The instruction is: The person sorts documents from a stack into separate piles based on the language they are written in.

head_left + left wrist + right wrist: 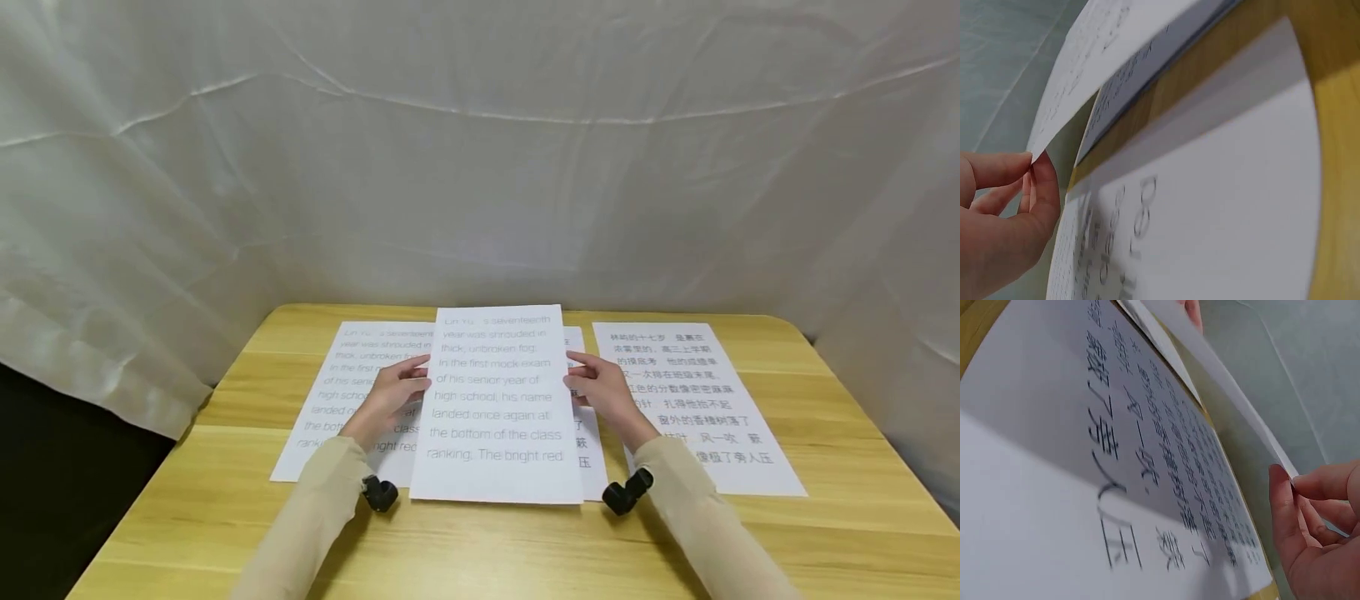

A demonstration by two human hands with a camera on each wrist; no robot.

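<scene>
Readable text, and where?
Held sheet: "Lin Yu s seventeenth year was shrouded in thick, unbroken fog. In the first mock exam of his senior year of high school, his name landed once again at the bottom of the class ranking. The bright red"
Left sheet: same text, partly hidden.
Right sheet: "窗外的", "像极了旁人压"; rest small or hidden.
Middle sheet: "了旁人压"; rest unclear.

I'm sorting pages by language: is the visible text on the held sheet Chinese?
No, in the head view the held sheet, gripped at its sides by the left hand and right hand, reads in English.
</scene>
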